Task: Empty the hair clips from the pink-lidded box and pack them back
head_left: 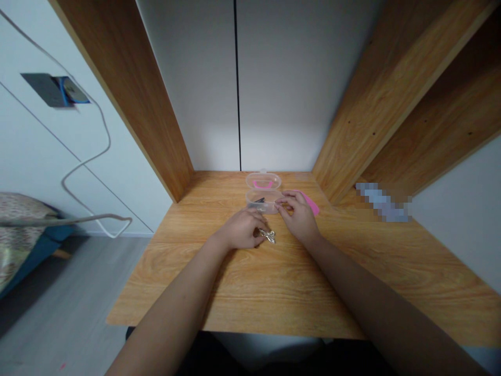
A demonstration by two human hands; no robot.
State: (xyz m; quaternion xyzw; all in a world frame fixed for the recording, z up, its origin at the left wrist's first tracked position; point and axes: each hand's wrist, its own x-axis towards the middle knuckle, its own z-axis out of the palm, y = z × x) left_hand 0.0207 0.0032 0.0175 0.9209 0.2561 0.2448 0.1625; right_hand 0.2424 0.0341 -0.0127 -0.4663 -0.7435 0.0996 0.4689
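A small clear plastic box (263,200) stands open on the wooden desk (274,282), its lid (263,181) tipped back with a pink piece showing in it. My left hand (243,228) lies just in front of the box, fingers curled over a small metal tool (267,235), perhaps little scissors. My right hand (298,214) is at the box's right end, fingers pinched on something small I cannot make out. A pink flat object (312,204) lies partly under the right hand.
Wooden side panels rise left (129,89) and right (376,99) of the desk, with a white wall behind. A grey cable (84,167) hangs down the left wall. A bed corner (19,230) is at far left.
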